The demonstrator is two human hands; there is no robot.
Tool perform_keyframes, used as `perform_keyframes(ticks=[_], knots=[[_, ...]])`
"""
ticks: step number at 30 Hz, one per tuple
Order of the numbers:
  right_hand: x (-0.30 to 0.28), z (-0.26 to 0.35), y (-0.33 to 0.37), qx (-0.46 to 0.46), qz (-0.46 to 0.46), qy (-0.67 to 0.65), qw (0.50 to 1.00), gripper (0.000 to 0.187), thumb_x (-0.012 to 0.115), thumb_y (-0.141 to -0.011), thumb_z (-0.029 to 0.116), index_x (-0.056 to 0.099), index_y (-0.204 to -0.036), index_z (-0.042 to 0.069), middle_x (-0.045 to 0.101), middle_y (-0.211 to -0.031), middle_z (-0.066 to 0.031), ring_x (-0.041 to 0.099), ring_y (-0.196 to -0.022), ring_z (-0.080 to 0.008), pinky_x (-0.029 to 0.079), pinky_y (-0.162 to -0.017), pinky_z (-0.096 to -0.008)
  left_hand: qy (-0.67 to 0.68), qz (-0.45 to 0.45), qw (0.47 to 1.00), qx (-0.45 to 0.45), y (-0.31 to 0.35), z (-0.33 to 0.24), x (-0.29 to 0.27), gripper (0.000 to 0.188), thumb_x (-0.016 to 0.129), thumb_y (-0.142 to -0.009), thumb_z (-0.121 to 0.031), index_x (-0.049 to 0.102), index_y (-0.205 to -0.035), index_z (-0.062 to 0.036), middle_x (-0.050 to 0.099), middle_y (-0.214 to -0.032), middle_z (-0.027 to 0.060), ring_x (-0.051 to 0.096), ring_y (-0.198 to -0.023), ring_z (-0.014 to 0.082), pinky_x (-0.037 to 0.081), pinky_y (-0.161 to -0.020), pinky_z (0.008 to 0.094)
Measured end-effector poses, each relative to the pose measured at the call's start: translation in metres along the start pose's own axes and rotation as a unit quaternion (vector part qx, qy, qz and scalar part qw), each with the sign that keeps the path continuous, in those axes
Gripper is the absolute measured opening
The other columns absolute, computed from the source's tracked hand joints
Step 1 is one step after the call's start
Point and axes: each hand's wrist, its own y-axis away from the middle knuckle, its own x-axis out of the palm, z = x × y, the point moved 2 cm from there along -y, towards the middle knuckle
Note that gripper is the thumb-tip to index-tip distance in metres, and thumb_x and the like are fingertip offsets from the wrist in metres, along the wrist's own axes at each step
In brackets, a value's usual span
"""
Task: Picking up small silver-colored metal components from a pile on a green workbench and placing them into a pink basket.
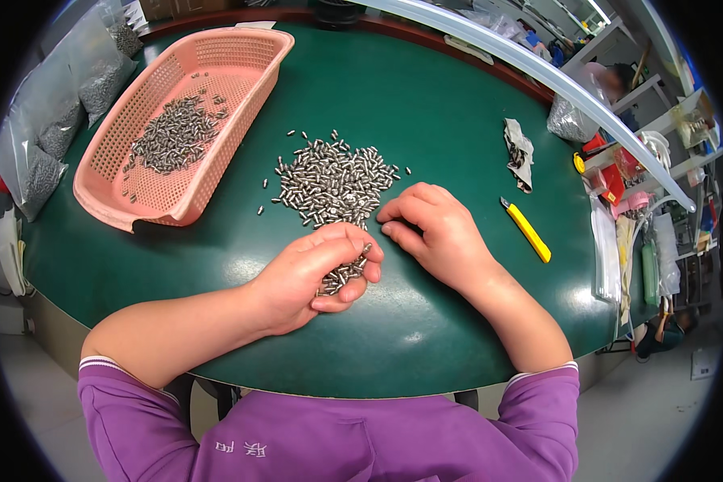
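My left hand [301, 269] is closed in a cup around a handful of small metal pins [344, 277], short silvery cylinders with rounded ends. One pin stands up near its thumb and fingertips. Just beyond it lies a loose heap of the same kind of pins [333, 178] on the green table [426, 321]. My right hand [435, 229] rests beside the heap's near right edge, fingers bent and thumb slightly apart from the index finger. No pin shows between those fingertips, and its other fingers are partly hidden.
A pink perforated basket [231, 143] with more pins stands at the left. Clear bags of metal parts [56, 128] line the far left edge. Rightward lie a yellow utility knife [527, 231] and a crumpled grey-white cloth or paper [519, 154]. A pale curved bar [538, 72] crosses the upper right.
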Motion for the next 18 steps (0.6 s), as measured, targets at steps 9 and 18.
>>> perform_keyframes(ticks=[9,18], knots=[[-0.009,0.014,-0.002,0.038,0.005,-0.188,0.981,0.007,0.063,-0.082,0.004,0.063,-0.089,0.005,0.058,-0.088,-0.0051,0.056,-0.083,-0.0173,0.047,-0.073,-0.0293,-0.015,0.003,1.000,0.020,0.000,0.000,0.002,0.019,0.043,-0.095,-0.018,0.051,-0.104,-0.0022,0.053,-0.091,0.0103,0.045,-0.059,0.0096,0.027,-0.041,0.0197],[-0.011,0.028,0.002,0.014,0.044,-0.253,0.966,0.011,0.064,-0.082,0.004,0.067,-0.093,0.005,0.060,-0.087,-0.0035,0.057,-0.083,-0.0160,0.047,-0.072,-0.0282,-0.040,-0.001,0.999,0.008,0.001,0.004,0.003,0.015,0.052,-0.094,-0.019,0.048,-0.101,-0.0065,0.054,-0.088,0.0058,0.044,-0.059,0.0053,0.025,-0.041,0.0183]])
